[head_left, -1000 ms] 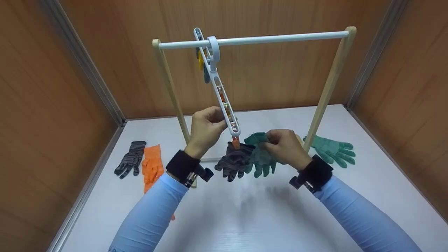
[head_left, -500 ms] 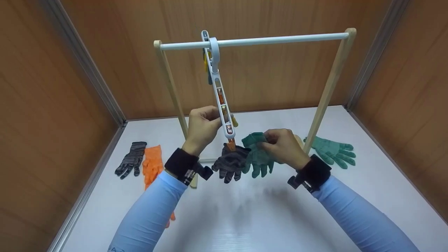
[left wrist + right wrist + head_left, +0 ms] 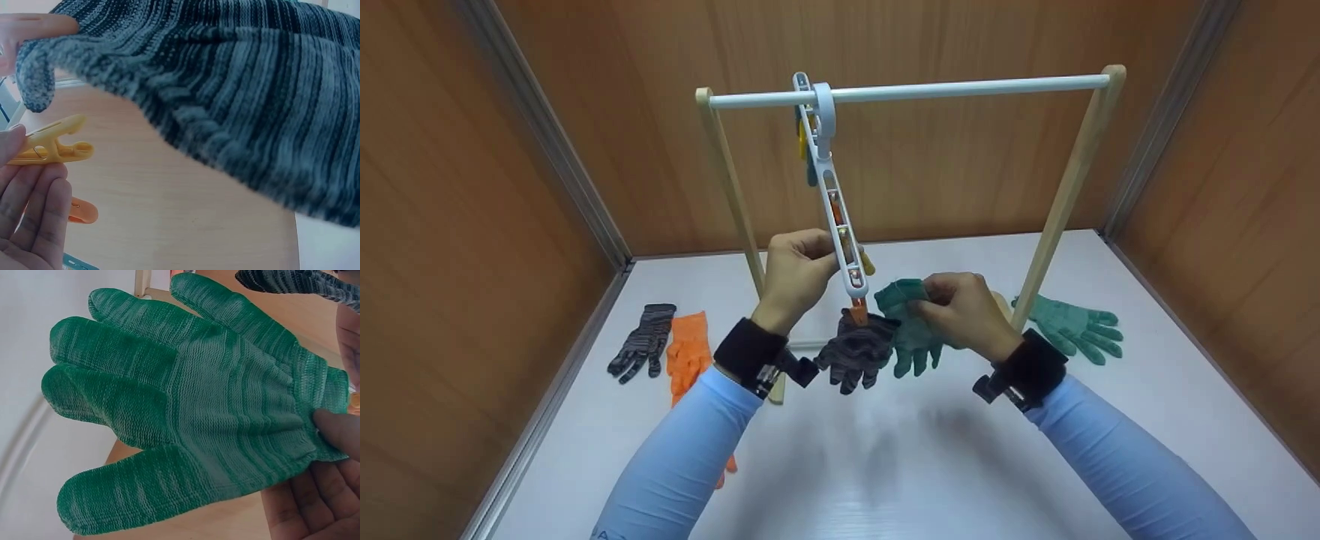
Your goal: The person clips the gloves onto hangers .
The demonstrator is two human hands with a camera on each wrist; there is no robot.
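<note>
Left hand: left hand curled round the white clip hanger, fingers at the yellow clip; it has steadied the hanger, which swung slightly rightward over the last second.
Right hand: right hand pinches the cuff of the green glove, now lifted a touch nearer the hanger's low end.
Hung already: grey striped glove dangles from the orange clip.
Rail: hanger hooked on the white rail.
Table: grey glove, orange glove, second green glove lie flat.
Reading: green glove looks close to clipping, not yet gripped by a clip.
</note>
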